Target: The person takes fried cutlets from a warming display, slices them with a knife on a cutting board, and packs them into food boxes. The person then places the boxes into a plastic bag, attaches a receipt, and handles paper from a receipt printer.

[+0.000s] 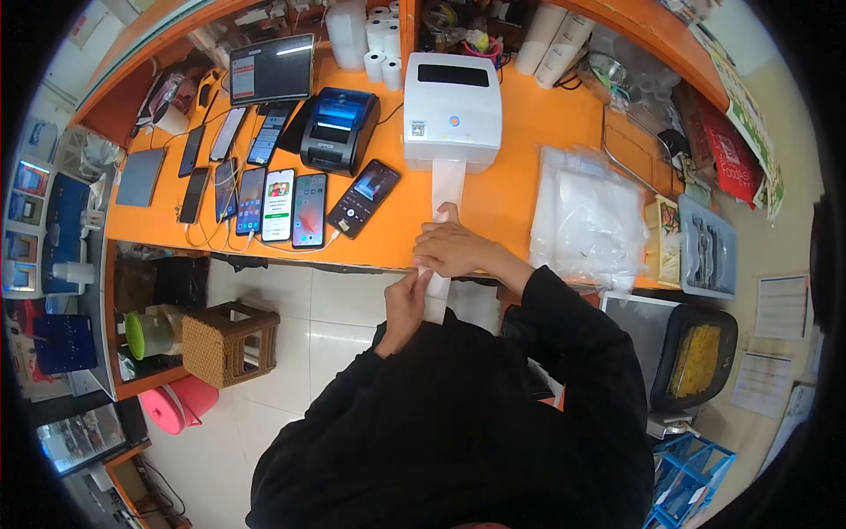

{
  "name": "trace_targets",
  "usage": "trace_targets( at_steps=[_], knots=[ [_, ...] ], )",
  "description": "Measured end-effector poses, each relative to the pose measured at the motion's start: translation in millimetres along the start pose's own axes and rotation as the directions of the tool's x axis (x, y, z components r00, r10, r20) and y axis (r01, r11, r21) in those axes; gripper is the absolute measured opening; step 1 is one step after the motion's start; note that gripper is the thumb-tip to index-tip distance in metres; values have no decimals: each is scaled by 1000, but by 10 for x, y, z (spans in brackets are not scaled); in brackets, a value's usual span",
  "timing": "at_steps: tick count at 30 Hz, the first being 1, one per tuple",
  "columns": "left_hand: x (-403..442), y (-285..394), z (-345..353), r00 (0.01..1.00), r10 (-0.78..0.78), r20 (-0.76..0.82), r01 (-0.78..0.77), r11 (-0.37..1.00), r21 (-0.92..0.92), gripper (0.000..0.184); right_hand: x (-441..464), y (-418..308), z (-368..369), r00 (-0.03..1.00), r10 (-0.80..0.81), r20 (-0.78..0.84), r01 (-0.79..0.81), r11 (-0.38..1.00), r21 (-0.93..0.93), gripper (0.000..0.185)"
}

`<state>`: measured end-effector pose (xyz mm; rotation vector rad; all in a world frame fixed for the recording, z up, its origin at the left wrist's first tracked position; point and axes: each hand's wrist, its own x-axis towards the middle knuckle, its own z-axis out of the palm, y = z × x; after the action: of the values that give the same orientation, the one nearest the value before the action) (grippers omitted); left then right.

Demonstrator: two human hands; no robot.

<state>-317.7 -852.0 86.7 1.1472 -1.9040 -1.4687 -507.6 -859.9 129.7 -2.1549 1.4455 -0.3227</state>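
A white label printer (454, 115) stands on the orange desk, and a strip of paper labels (448, 183) runs out of its front toward me. My right hand (454, 249) lies across the strip with its fingers closed on it near the desk's front edge. Just below and to the left, my left hand (406, 304) pinches the strip's left edge. The strip's free end hangs past the desk edge, in front of my dark clothing. Parts of the strip are hidden under my right hand.
Several phones (278, 204) lie left of the printer, beside a black receipt printer (338, 130) and a tablet (271, 70). Clear plastic bags (586, 216) are on the right. White paper rolls (382, 35) stand behind. A woven stool (231, 344) is on the floor.
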Motion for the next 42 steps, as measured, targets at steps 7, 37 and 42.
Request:
trace_targets(
  at_steps=[7, 37, 42],
  knots=[
    [37, -111, -2, 998, -44, 50, 59, 927, -370, 36, 160, -46, -281, 982, 107, 154, -113, 993, 33, 19],
    [65, 64, -208, 904, 425, -39, -380, 845, 376, 20, -46, 116, 1127, 574, 732, -366, -28, 464, 885, 38],
    [25, 630, -167, 895, 370, 249, -429, 865, 259, 23, -198, 53, 1242, 284, 886, -365, -294, 443, 847, 50]
  ],
)
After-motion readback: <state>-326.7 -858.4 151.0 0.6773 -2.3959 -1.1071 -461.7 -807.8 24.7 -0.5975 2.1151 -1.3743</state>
